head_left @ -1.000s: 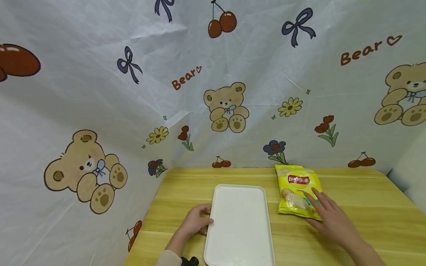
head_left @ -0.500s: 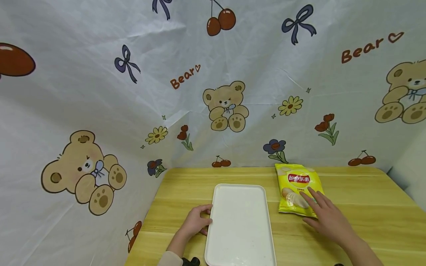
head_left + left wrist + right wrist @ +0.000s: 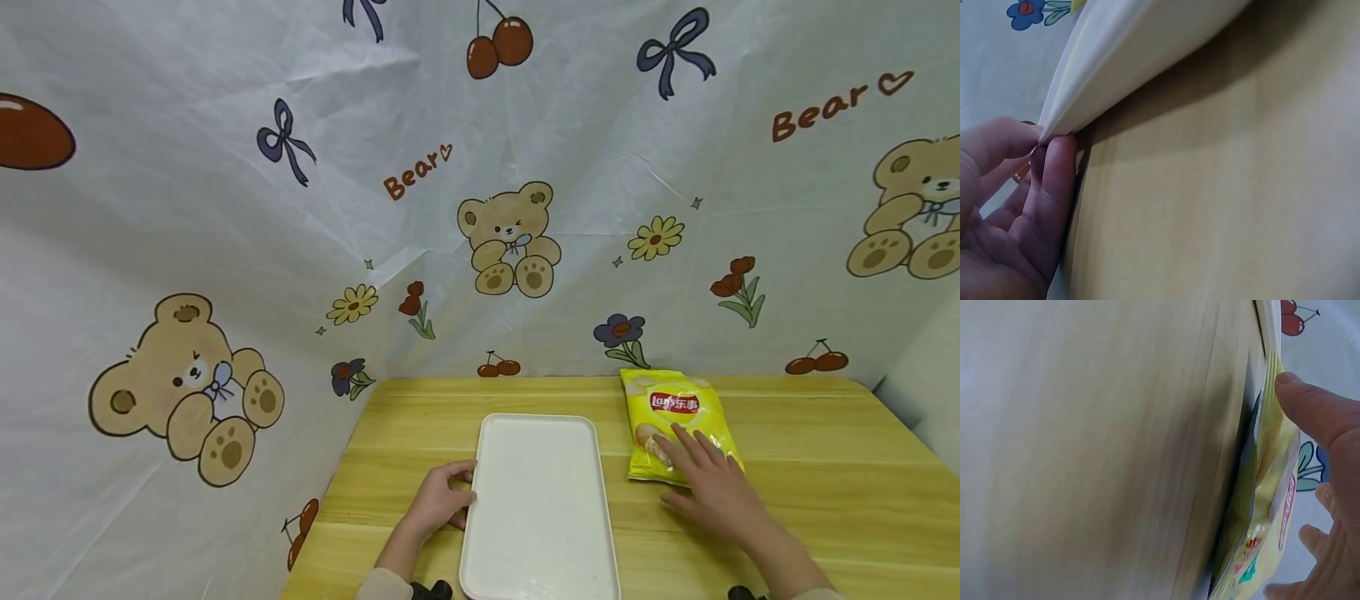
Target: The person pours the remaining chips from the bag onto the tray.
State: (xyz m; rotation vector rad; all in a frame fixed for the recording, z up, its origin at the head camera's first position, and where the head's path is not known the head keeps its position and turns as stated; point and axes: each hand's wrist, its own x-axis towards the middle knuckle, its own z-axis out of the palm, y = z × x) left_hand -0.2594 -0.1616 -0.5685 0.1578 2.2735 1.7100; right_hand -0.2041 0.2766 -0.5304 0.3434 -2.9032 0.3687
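A white rectangular tray point(image 3: 538, 504) lies on the wooden table in the head view. My left hand point(image 3: 439, 498) pinches its left rim, thumb on top and fingers beneath, and the left wrist view shows the tray edge point(image 3: 1116, 62) between them, slightly above the wood. To the tray's right, a yellow Lay's potato chip bag point(image 3: 666, 407) lies flat, label up. Over its lower part my right hand point(image 3: 718, 493) is spread, fingers extended. Up close in the right wrist view, the thumb is by one end of the chip bag point(image 3: 1272, 481); whether the fingers press it I cannot tell.
The wooden table point(image 3: 817, 467) reaches back to a white cloth point(image 3: 592, 150) printed with bears, bows, cherries and flowers. Cloth also hangs along the left side. Dark wrist mounts point(image 3: 432, 591) show at the bottom edge.
My right hand has moved a little left across the chip bag, covering more of its lower middle. The left hand keeps its hold on the tray. The head view has shifted slightly.
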